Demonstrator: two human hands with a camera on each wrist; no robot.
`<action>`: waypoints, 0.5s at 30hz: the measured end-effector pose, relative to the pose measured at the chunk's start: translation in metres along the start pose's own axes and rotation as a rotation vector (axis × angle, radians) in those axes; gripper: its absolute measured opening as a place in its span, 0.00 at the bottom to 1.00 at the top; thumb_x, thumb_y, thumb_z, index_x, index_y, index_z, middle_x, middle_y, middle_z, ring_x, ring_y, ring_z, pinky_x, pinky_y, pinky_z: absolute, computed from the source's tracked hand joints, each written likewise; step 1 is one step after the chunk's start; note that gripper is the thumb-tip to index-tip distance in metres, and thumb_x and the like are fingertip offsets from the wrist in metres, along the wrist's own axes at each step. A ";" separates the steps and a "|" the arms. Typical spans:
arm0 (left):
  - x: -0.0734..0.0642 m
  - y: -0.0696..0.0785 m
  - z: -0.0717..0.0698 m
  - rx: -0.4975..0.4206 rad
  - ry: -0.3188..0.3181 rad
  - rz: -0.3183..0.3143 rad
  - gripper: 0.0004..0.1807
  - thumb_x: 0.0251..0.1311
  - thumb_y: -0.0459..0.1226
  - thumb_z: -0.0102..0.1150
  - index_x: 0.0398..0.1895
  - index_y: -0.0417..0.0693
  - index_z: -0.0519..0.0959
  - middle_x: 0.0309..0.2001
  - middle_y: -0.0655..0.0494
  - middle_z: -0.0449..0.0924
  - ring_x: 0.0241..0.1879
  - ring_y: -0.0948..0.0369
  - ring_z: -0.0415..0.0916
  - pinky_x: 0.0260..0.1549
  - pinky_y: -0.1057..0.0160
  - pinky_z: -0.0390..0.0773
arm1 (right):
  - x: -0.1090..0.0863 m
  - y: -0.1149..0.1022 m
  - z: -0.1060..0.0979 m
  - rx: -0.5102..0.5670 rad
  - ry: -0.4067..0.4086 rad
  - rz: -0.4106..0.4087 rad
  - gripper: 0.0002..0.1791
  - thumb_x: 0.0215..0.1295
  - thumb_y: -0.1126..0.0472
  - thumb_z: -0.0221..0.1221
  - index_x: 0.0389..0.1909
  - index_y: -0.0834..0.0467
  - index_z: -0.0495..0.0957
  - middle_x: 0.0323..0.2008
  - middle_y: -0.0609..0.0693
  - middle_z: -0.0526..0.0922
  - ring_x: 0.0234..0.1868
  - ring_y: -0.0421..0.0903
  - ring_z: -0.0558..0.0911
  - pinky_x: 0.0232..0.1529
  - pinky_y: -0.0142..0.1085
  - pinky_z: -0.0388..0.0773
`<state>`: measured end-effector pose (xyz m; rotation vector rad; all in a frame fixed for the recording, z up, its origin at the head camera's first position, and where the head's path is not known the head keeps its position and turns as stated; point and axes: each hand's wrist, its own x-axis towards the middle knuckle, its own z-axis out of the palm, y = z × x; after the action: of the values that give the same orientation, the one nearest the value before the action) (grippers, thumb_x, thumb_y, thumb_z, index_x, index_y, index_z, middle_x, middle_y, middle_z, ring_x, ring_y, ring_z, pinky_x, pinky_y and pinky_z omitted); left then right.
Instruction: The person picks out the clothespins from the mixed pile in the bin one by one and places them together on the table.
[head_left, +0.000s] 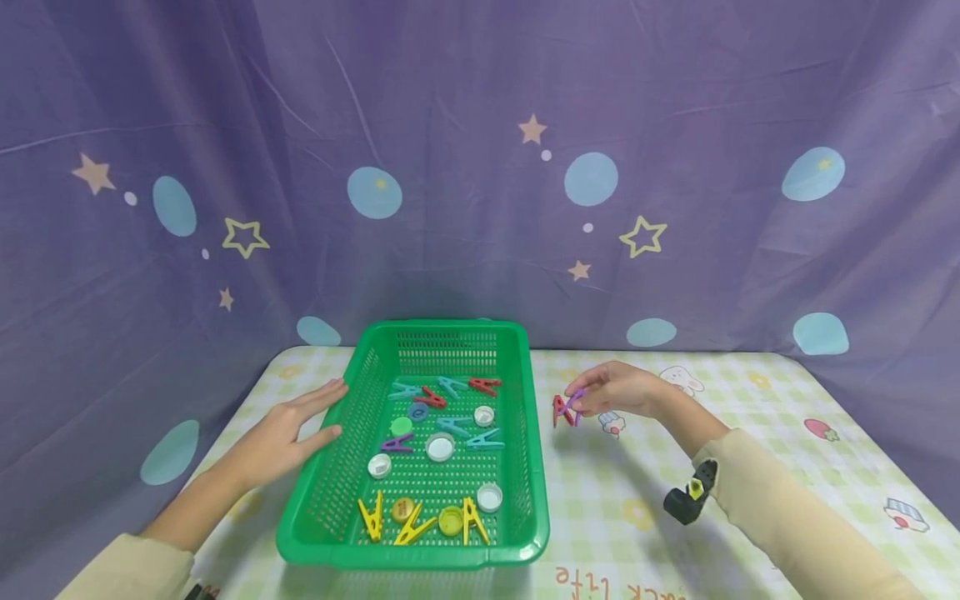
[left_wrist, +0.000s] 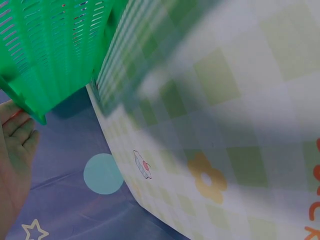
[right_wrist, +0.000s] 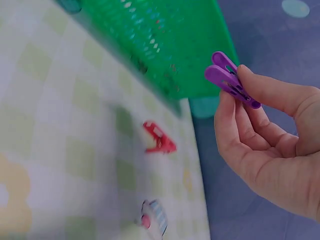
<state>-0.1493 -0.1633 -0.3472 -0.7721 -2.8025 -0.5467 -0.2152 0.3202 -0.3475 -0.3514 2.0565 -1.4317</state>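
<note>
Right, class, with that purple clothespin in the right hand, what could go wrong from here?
The purple clothespin might slip, since only the fingertips of the right hand pinch it.
It could drop outside the basket, being over the table.
The left hand, at the basket's rim, might nudge it.

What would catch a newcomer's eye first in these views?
Probably the bright green basket on the checked cloth, with colourful clothespins and bottle caps scattered inside. Next, the purple clothespin pinched in the right hand, right of the basket, with a red clothespin lying on the cloth nearby. Behind it all hangs a purple backdrop patterned with stars and pale blue spots.
</note>
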 end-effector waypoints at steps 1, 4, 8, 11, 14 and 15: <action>0.000 0.000 0.000 0.002 -0.001 -0.002 0.31 0.64 0.45 0.57 0.68 0.42 0.67 0.70 0.42 0.66 0.68 0.42 0.64 0.60 0.38 0.66 | 0.001 0.003 -0.001 -0.004 0.017 0.015 0.23 0.61 0.68 0.60 0.53 0.78 0.70 0.33 0.45 0.86 0.40 0.41 0.85 0.57 0.44 0.80; 0.000 0.000 0.000 0.007 0.000 -0.002 0.30 0.64 0.45 0.57 0.68 0.42 0.67 0.70 0.43 0.66 0.68 0.42 0.64 0.60 0.39 0.66 | 0.002 0.012 -0.006 -0.028 0.050 0.049 0.23 0.60 0.66 0.62 0.52 0.77 0.72 0.31 0.44 0.86 0.38 0.41 0.84 0.56 0.45 0.80; 0.000 -0.001 0.000 0.012 0.002 0.002 0.30 0.64 0.45 0.57 0.68 0.42 0.68 0.70 0.43 0.66 0.68 0.42 0.65 0.61 0.42 0.67 | 0.004 0.025 -0.012 -0.060 0.060 0.061 0.23 0.58 0.64 0.65 0.50 0.75 0.74 0.29 0.43 0.87 0.39 0.44 0.85 0.54 0.44 0.81; 0.000 -0.001 0.000 0.015 0.003 0.006 0.30 0.64 0.44 0.58 0.68 0.42 0.68 0.69 0.43 0.66 0.68 0.43 0.65 0.62 0.45 0.68 | 0.007 0.031 -0.016 -0.090 0.077 0.064 0.23 0.56 0.65 0.66 0.49 0.75 0.75 0.28 0.43 0.86 0.39 0.45 0.86 0.52 0.41 0.83; 0.000 -0.001 0.000 0.018 0.006 0.008 0.30 0.64 0.44 0.58 0.68 0.42 0.68 0.69 0.43 0.66 0.68 0.43 0.65 0.63 0.47 0.68 | 0.009 0.036 -0.018 -0.148 0.110 0.068 0.22 0.54 0.65 0.68 0.47 0.74 0.77 0.26 0.43 0.85 0.34 0.41 0.84 0.48 0.39 0.84; 0.000 -0.001 0.000 0.018 0.008 0.009 0.30 0.64 0.44 0.58 0.67 0.42 0.68 0.69 0.43 0.66 0.68 0.43 0.65 0.63 0.47 0.68 | 0.010 0.037 -0.018 -0.181 0.124 0.065 0.21 0.53 0.66 0.68 0.46 0.73 0.78 0.25 0.43 0.84 0.32 0.40 0.83 0.45 0.38 0.84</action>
<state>-0.1500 -0.1646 -0.3474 -0.7774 -2.7910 -0.5219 -0.2298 0.3424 -0.3805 -0.2714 2.2834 -1.2605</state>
